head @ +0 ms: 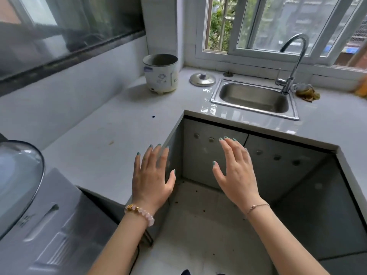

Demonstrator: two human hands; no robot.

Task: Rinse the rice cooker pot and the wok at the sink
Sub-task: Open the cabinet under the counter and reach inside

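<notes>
Nearest, both hands hang in the air over the floor in the angle of the cabinets; the left hand (153, 175) and the right hand (236, 175) are each spread flat, fingers straight, holding nothing and touching nothing.

At the left edge a domed glass lid (17, 175) rests on a grey appliance; whether the wok lies under it cannot be told, and no wok shows plainly anywhere.

Beyond the hands the pale tabletop (119, 135) runs round the corner; near the sink (256, 114) it shines with water, so anything set there may slide.

The sink holds nothing that shows; a round metal lid (202, 79) lies flat just left of it, a crumpled rag (306, 92) lies to its right by the base of the faucet (294, 56).

Furthest, in the corner, stands the rice cooker (160, 80), uncovered and upright; the rice cooker pot (160, 60) appears to sit inside it, only its grey rim and inner wall showing.

I judge the pot a thin, stiff metal shell, light when dry and empty; smooth-walled, so slippery once wet; the sound hold is on the rim, fingers inside and thumbs outside on opposite sides, lifted straight up so the cooker body stays put; carried to the sink, one hand belongs beneath it.
</notes>
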